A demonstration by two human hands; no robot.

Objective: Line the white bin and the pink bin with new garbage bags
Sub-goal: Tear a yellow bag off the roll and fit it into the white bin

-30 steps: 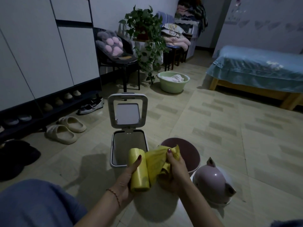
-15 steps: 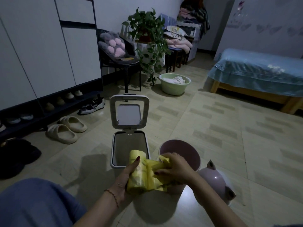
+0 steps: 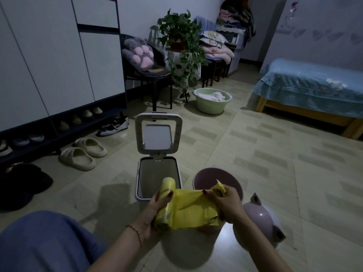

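Left hand [image 3: 155, 208] is wrapped around the yellow bag roll [image 3: 165, 205], thumb on top. Right hand [image 3: 225, 203] is clenched on the bunched free end of the unrolled bag [image 3: 194, 210], which is stretched flat between both hands. Roll is held over the floor [image 3: 255, 154], just in front of the white bin [image 3: 159, 177], lid [image 3: 158, 132] flipped up. Pink bin [image 3: 216, 177] sits right of it, partly hidden behind the right hand; pink lid [image 3: 261, 218] lies beside it.
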